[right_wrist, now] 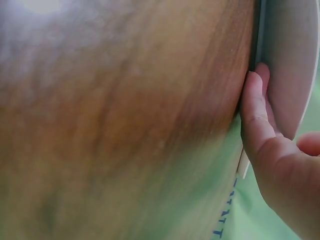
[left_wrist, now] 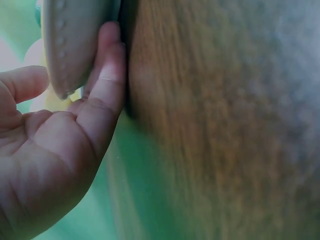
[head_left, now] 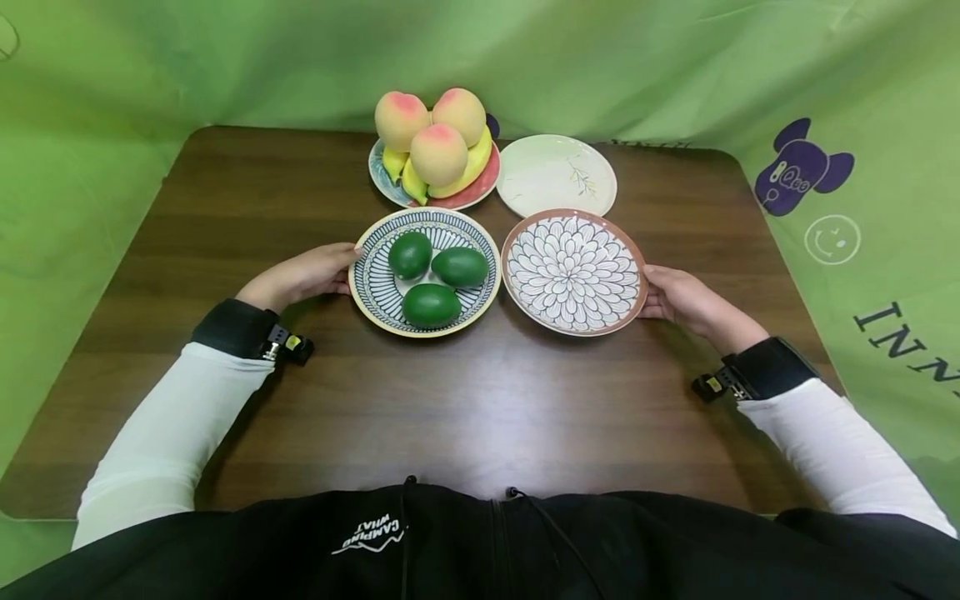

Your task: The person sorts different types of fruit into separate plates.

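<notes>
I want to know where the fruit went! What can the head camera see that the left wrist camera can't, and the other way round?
Only the head view shows the three green fruits on the striped plate, the flower-pattern plate, the peaches and bananas behind, the pale plate, and the right hand.

Only the left wrist view shows the plate's plain underside close up, with fingers tucked beneath the rim.

Both show the left hand at that plate's edge and the wooden table.
</notes>
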